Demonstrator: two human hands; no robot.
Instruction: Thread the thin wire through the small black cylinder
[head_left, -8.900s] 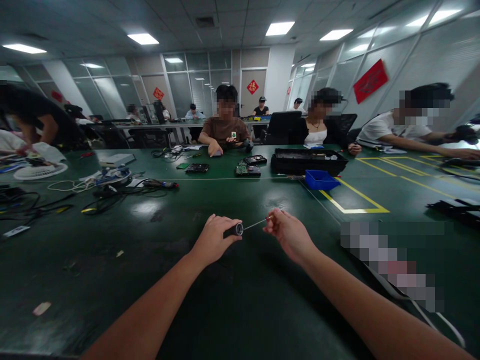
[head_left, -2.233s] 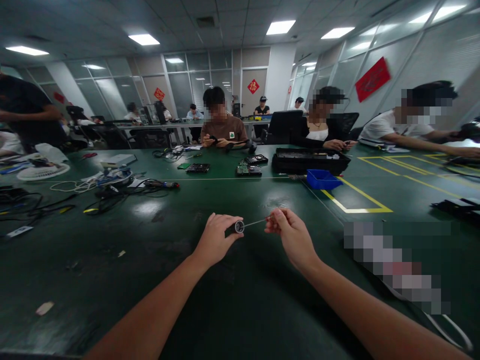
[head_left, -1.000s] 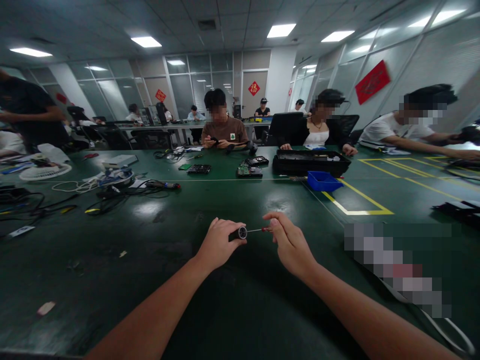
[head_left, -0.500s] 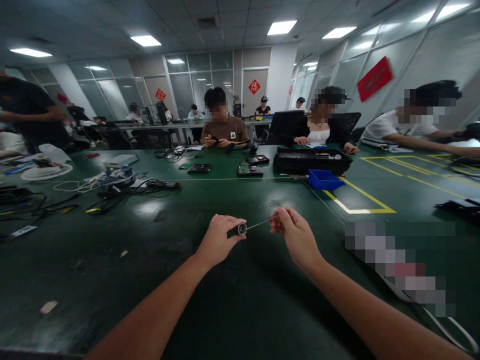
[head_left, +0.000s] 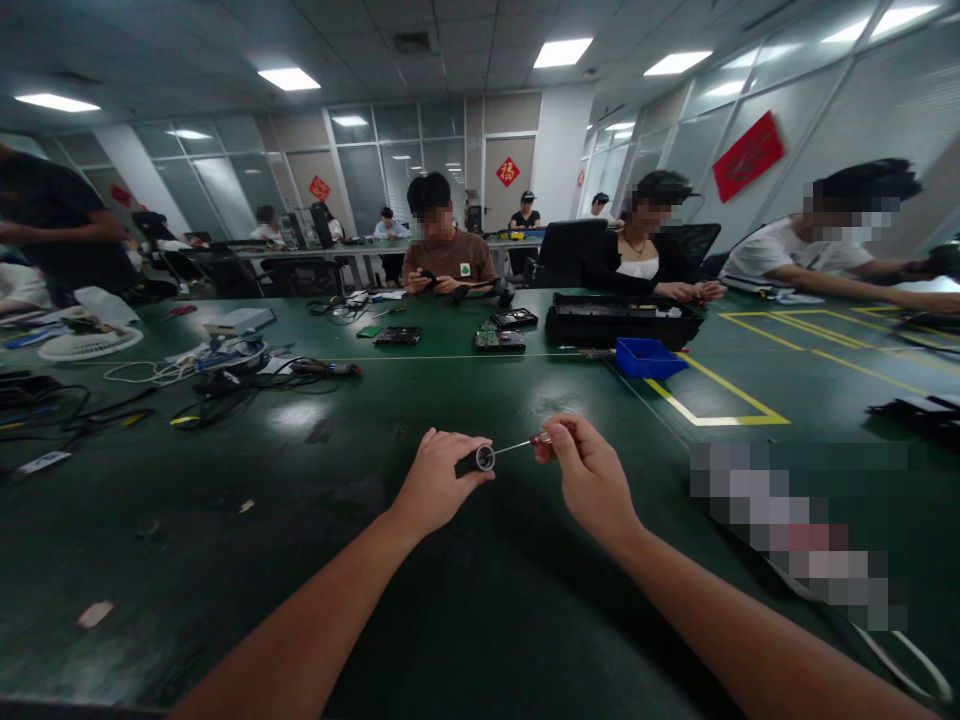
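Observation:
Between the thumb and fingers of my left hand [head_left: 439, 483] is a small dark cylinder [head_left: 484, 458] with a pale metal ring at its open end, which faces right and toward me. My right hand [head_left: 589, 465] pinches the reddish handle of a thin screwdriver [head_left: 517, 446]. Its metal shaft points left, and the tip is at the cylinder's ringed end; whether it touches inside I cannot tell. Both hands are held above the green table [head_left: 480, 620].
A blue bin [head_left: 651, 358] and a long black housing [head_left: 622, 322] stand beyond my right hand. Hard drives [head_left: 499, 340] lie farther back. Tangled cables [head_left: 225, 385] and a white fan-like part [head_left: 90, 343] are at left. A blurred strip-shaped object [head_left: 795, 540] lies right. Several people sit opposite.
My right hand's fingers have shifted on the screwdriver, so its reddish handle shows more. My left hand keeps the cylinder in nearly the same place. A co-worker opposite has brought their hands together.

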